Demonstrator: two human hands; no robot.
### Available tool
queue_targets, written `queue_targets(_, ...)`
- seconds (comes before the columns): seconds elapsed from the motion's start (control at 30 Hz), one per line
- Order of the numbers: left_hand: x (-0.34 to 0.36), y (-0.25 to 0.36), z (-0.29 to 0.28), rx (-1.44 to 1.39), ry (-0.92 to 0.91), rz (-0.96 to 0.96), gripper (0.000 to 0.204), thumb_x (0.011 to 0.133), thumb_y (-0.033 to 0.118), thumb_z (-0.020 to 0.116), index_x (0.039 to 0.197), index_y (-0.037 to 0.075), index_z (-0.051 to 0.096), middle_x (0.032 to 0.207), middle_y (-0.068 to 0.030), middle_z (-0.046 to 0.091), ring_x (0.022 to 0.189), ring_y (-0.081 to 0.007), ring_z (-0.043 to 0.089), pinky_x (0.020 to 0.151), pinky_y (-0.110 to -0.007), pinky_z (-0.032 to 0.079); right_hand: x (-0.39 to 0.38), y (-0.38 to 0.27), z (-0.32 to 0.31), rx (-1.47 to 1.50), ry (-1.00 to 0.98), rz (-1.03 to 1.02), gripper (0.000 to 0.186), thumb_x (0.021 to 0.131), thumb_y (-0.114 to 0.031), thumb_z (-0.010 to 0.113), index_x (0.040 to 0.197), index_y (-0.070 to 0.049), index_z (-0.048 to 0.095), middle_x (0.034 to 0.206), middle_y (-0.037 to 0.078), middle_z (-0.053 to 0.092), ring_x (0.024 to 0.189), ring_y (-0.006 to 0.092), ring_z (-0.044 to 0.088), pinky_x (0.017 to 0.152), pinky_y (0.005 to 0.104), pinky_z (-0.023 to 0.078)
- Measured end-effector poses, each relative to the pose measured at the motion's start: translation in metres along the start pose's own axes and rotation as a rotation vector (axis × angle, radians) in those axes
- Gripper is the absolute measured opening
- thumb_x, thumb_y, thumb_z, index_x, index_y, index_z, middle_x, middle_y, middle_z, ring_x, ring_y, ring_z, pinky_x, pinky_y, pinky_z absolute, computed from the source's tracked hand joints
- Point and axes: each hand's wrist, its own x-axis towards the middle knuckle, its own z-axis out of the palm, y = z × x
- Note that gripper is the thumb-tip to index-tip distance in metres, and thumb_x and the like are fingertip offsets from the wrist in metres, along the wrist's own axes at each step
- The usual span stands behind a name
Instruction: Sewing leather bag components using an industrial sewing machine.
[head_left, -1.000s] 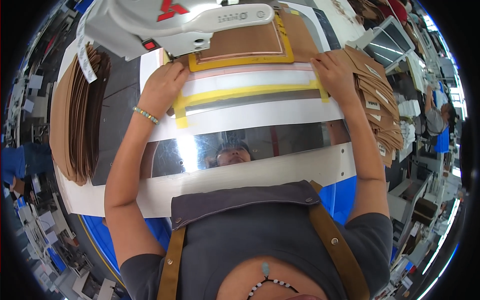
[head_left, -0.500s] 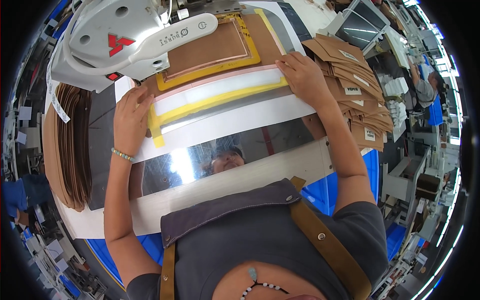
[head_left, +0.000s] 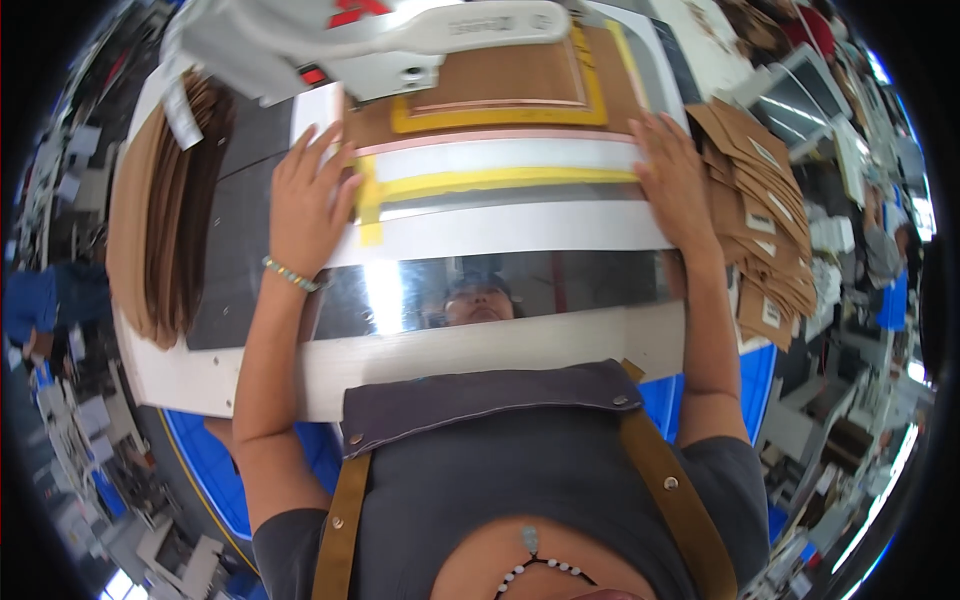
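Note:
My left hand (head_left: 312, 200), with a beaded bracelet at the wrist, lies with spread fingers at the left end of a white sheet (head_left: 520, 225). Beside its fingertips runs a short yellow tape strip (head_left: 370, 205). My right hand (head_left: 677, 185) rests with its fingers stretched out at the right edge of a brown panel (head_left: 625, 95). Between the hands, a pink strip (head_left: 500, 137) and a long yellow tape (head_left: 510, 180) run crosswise. On the brown panel sits a yellow frame (head_left: 500, 118) with a copper-coloured inner rim. Neither hand holds anything visible.
A grey-white machine head (head_left: 250, 50) with a white lever (head_left: 470, 30) overhangs the work at upper left. Brown pieces stand stacked at left (head_left: 150, 220) and lie piled at right (head_left: 765, 210). A shiny metal plate (head_left: 600, 280) fronts the table. Blue bins (head_left: 205, 460) are below.
The view has turned, so the work appears more level and further right. My right fingers have gone from curled at the panel's corner to stretched flat. My left fingers have spread wider.

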Motion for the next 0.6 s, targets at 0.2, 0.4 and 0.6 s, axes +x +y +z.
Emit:
queue_targets(0.2,-0.007,0.004,-0.003,0.063,-0.046,-0.060,0.046,0.100,0.028,0.068,0.144,0.013,0.066,0.159,-0.0109,0.054,0.151,-0.0367,0.043,0.119,-0.049,0.038,0.001,-0.011,-0.002,0.026,-0.111,0.034,0.049,0.110,-0.035,0.048,0.153,-0.013,0.058,0.166,0.008,0.045,0.156,0.0336,0.032,0.127,0.0473,0.022)
queue_targets(0.4,-0.007,0.001,0.001,0.019,-0.145,-0.095,0.050,0.101,0.031,0.066,0.149,0.016,0.062,0.166,-0.0102,0.045,0.154,-0.0374,0.037,0.122,-0.050,0.033,-0.002,-0.006,-0.003,0.034,-0.112,0.044,0.050,0.110,-0.035,0.048,0.154,-0.013,0.057,0.166,0.007,0.044,0.157,0.0327,0.031,0.128,0.0478,0.022)
queue_targets(0.6,-0.006,-0.003,0.004,-0.053,-0.145,-0.062,0.053,0.094,0.019,0.070,0.147,0.017,0.064,0.166,-0.0100,0.045,0.152,-0.0391,0.040,0.120,-0.051,0.033,0.000,0.002,0.008,0.037,-0.074,0.015,0.049,0.106,-0.033,0.059,0.151,-0.014,0.059,0.163,0.010,0.048,0.153,0.0361,0.036,0.124,0.0498,0.028)
